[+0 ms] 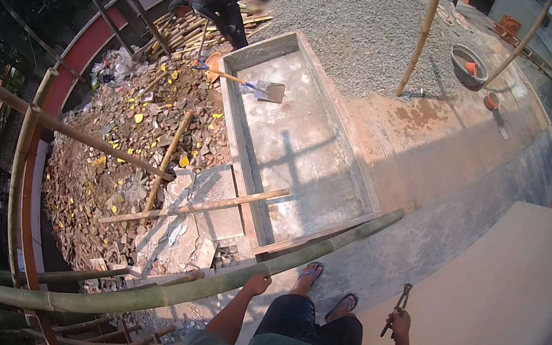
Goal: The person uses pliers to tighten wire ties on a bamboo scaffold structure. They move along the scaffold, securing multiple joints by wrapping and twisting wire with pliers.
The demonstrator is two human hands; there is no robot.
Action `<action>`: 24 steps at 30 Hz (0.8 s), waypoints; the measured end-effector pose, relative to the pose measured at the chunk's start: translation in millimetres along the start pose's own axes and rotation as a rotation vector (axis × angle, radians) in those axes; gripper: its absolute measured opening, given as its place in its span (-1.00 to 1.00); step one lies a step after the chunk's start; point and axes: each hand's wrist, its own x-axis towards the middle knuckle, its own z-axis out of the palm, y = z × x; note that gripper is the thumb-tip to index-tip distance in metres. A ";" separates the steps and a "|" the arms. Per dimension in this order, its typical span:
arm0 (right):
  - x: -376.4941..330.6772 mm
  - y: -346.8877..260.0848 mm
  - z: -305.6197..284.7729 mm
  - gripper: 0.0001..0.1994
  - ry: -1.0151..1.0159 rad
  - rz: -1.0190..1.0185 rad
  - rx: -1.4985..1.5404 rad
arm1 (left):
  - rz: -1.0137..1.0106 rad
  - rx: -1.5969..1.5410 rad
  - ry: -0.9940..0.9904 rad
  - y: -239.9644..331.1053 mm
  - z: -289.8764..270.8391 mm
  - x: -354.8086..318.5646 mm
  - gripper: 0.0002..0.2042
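Observation:
My right hand (400, 324), low and right of my legs, is closed around the handles of a pair of dark pincers (401, 302), whose jaws point up and away from me. My left hand (258, 284) is closed beside the lower edge of a thick green bamboo pole (207, 286). What its fingers hold, if anything, is too small to tell, and I cannot tell whether they touch the pole. The pole runs crosswise in front of me, from the bamboo framework at left to near the concrete trough's front corner.
Beyond the pole lies a shallow concrete trough (299, 134) with a shovel (268, 92) in it. Rubble (125, 151) covers the left and gravel (358, 27) the far right. Upright bamboo poles (427, 17) stand around. A person (222, 14) bends at the back. A pale board (489, 284) lies right.

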 end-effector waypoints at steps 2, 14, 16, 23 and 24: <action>20.9 -3.0 -16.8 -0.71 -0.080 0.015 -0.115 | -0.034 0.024 0.031 -22.0 -0.4 -12.1 -0.59; 211.4 75.4 -110.0 -0.85 -0.327 0.395 -0.416 | -0.171 -0.486 0.390 78.9 35.4 -155.2 -0.58; 230.6 60.7 -115.7 -0.90 -0.256 0.313 -0.527 | -0.160 -0.473 0.242 100.0 65.4 -181.4 -0.58; 229.9 -38.1 -84.9 -0.88 -0.233 -0.142 -0.314 | -0.257 -0.245 0.041 105.7 158.1 -220.8 -0.55; 225.7 -51.1 -74.3 -0.87 -0.233 -0.144 -0.273 | -0.211 -0.185 0.047 102.3 161.4 -218.2 -0.56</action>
